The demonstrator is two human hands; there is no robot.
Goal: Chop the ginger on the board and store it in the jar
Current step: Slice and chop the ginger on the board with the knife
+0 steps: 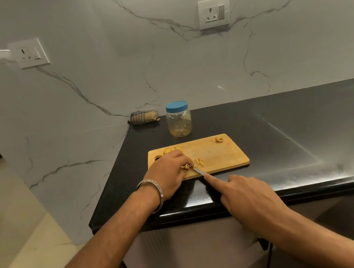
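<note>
Two hands are at work at the near-left corner of the black counter (283,134), so start nearest: the right hand (249,194) grips a knife handle, mostly hidden under the palm, with its index finger stretched straight along the spine of the blade (197,171). Just beyond, the left hand (167,173), a steel bangle (154,190) on its wrist, has its fingers (183,157) curled down, pinching a small piece of ginger (185,166) against the board's near edge, right where the knife tip meets it. That piece looks light, firm and fibrous, and cut faces could be damp and slippery, so I'd say hold it low with fingertips tucked back from the blade. A few slivers (199,161) lie just beside it on the wooden board (219,155); more slices (171,150) sit at the far-left corner behind the hand, and one scrap (219,139) near the far-right corner. Past the board's far edge stands the clear plastic jar (179,122), blue lid (176,106) on, probably light and easy to tip; steady its body when unscrewing. A folded cloth (144,116) rests at the wall.
</note>
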